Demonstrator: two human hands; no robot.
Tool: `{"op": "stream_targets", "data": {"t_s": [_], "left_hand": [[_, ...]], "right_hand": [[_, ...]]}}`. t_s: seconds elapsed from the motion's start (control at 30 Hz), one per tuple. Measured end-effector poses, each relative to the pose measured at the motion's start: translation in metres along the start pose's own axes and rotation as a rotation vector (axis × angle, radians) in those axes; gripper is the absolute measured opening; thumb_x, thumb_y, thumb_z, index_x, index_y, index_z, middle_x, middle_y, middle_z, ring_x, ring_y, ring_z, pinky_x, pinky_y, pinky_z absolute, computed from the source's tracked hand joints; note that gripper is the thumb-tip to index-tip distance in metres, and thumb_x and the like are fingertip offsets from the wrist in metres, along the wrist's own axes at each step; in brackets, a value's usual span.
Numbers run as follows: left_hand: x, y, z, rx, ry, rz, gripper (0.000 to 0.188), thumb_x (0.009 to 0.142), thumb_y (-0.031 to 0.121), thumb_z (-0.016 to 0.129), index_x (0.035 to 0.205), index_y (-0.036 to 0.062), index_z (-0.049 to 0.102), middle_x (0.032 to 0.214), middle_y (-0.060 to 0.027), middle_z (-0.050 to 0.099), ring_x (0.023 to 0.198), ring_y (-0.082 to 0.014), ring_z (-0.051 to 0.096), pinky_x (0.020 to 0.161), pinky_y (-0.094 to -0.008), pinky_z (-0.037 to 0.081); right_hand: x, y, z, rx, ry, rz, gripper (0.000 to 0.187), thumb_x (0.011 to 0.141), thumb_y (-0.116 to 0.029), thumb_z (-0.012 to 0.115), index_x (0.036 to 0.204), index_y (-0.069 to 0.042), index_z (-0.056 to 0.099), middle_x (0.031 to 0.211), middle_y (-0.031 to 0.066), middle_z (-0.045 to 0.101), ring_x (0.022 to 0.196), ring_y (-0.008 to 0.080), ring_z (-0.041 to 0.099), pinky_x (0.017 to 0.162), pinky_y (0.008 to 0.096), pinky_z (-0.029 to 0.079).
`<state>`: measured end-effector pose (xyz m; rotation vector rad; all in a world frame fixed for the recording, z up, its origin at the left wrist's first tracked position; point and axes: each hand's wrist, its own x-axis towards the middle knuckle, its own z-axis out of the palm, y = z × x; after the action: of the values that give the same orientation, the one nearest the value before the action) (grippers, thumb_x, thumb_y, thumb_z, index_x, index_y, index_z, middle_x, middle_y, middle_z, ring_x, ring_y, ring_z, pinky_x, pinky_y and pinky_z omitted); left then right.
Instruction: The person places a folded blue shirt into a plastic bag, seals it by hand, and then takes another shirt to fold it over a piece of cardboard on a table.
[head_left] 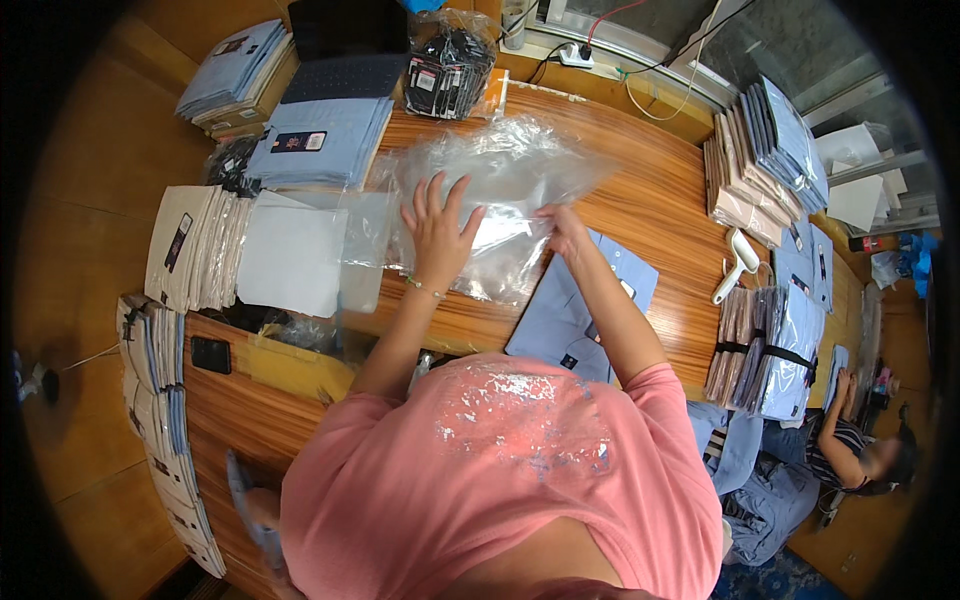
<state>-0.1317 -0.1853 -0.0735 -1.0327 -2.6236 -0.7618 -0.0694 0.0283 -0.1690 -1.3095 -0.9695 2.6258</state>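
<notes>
Lying under splayed left hand (440, 238): clear plastic (508, 235), edge pinched in right hand (566, 230).

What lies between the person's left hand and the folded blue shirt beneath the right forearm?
Clear, crumpled plastic: the head view shows it spread across the stretch from the left hand toward the folded blue shirt.

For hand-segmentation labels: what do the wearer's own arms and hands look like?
Short pink fabric sleeves, forearms uncovered. Left hand: ungloved, with a thin bracelet of small greenish and pale bits at the wrist. Right hand: ungloved, no bracelet visible.
</notes>
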Motion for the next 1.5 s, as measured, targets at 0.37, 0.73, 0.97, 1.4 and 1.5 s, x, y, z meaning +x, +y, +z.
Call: {"op": "stream_targets", "data": {"t_s": [0.37,0.73,0.97,1.4,1.5], "left_hand": [[-0.041,-0.071,0.036,-0.005,0.019,-0.111,0.055,0.077,0.028,0.062,0.129,0.0200,0.044,0.140,-0.0130,0.027,0.131,-0.0399,0.016,0.101,-0.0623,0.013],[-0.082,-0.028,0.057,0.001,-0.295,-0.087,0.084,0.070,0.055,0.064,0.139,0.0218,0.029,0.144,-0.0143,0.017,0.133,-0.0390,0.010,0.100,-0.0652,0.008],[-0.070,-0.045,0.051,0.042,-0.297,-0.151,0.089,0.066,0.048,0.070,0.139,0.0182,0.029,0.141,-0.0176,0.022,0.133,-0.0386,0.011,0.098,-0.0672,0.009],[-0.066,-0.065,0.073,-0.081,-0.143,-0.136,0.072,0.065,0.033,0.074,0.128,0.0199,0.042,0.140,-0.0133,0.024,0.132,-0.0379,0.014,0.099,-0.0651,0.011],[-0.067,-0.067,0.072,-0.101,-0.134,-0.141,0.073,0.064,0.033,0.075,0.128,0.0202,0.042,0.140,-0.0127,0.023,0.132,-0.0380,0.015,0.099,-0.0654,0.011]], "right_hand": [[-0.043,-0.074,0.040,-1.294,-0.227,-0.524,0.058,0.073,-0.049,0.066,0.105,-0.001,0.060,0.082,0.0130,0.064,0.081,0.0256,0.063,0.073,0.0362,0.050],[0.042,0.004,0.028,-1.770,0.176,-1.117,0.079,0.074,-0.061,0.055,0.132,-0.010,0.039,0.134,0.0170,0.036,0.126,0.0327,0.030,0.101,0.0512,0.021],[0.030,-0.012,0.053,-1.710,0.269,-1.059,0.082,0.068,-0.062,0.060,0.126,-0.006,0.045,0.127,0.0172,0.043,0.118,0.0333,0.038,0.095,0.0507,0.028],[0.053,-0.037,0.103,-1.453,-0.190,-0.246,0.101,0.055,-0.059,0.074,0.116,0.016,0.046,0.119,0.0296,0.049,0.107,0.0356,0.053,0.088,0.0373,0.043],[0.029,-0.037,0.119,-1.230,-0.373,-0.003,0.102,0.056,-0.057,0.075,0.120,0.015,0.043,0.125,0.0291,0.045,0.115,0.0346,0.046,0.093,0.0362,0.039]]}}
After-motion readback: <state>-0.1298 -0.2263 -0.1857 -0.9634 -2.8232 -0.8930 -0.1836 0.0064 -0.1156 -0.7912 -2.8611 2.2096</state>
